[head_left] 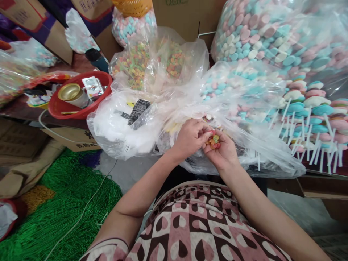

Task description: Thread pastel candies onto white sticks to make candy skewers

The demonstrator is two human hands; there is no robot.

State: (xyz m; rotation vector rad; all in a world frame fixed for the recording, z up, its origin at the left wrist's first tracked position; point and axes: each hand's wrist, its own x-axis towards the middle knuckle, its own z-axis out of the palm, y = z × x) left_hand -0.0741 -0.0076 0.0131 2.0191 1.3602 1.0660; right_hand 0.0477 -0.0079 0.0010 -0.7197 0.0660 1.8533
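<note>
My right hand (223, 150) is cupped palm up and holds a small pile of coloured ring candies (214, 141), red, orange and green. My left hand (190, 137) is curled beside it, its fingertips pinched at those candies. Both hands hover over crumpled clear plastic bags (174, 108) in front of me. Behind them stands an open bag of the same coloured ring candies (141, 61). What lies under my hands inside the plastic is hidden.
Large clear bags of pink, blue and white lollipops (299, 54) with white sticks fill the right. A red basin (62, 108) with a gold can and packets sits at left. Cardboard boxes line the back. Green netting (67, 203) lies at lower left.
</note>
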